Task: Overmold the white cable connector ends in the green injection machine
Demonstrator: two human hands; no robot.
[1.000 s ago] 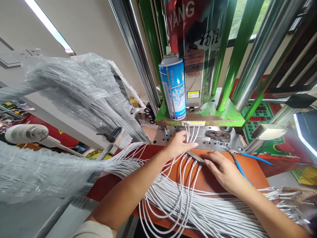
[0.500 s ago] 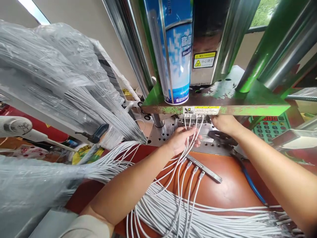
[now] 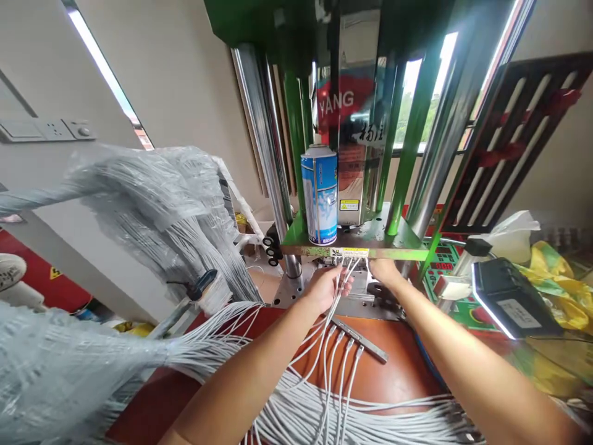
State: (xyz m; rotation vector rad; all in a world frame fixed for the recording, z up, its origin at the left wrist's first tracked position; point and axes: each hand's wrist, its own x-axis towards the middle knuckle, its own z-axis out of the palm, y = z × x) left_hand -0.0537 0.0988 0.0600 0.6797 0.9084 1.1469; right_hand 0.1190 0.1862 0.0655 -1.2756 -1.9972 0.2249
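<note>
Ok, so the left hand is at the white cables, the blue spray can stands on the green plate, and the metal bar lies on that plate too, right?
Not quite: the head view shows the metal bar on the reddish-brown tabletop, not there. The left hand is at the white cables, and the blue spray can stands on the green plate.

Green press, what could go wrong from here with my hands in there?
Your right hand is partly hidden beneath the green plate, so it could get pinched if the plate came down. The spray can stands near the plate's front edge; a knock might tip it off. Cable ends sit along the metal bar, so a snag could shift it.
</note>
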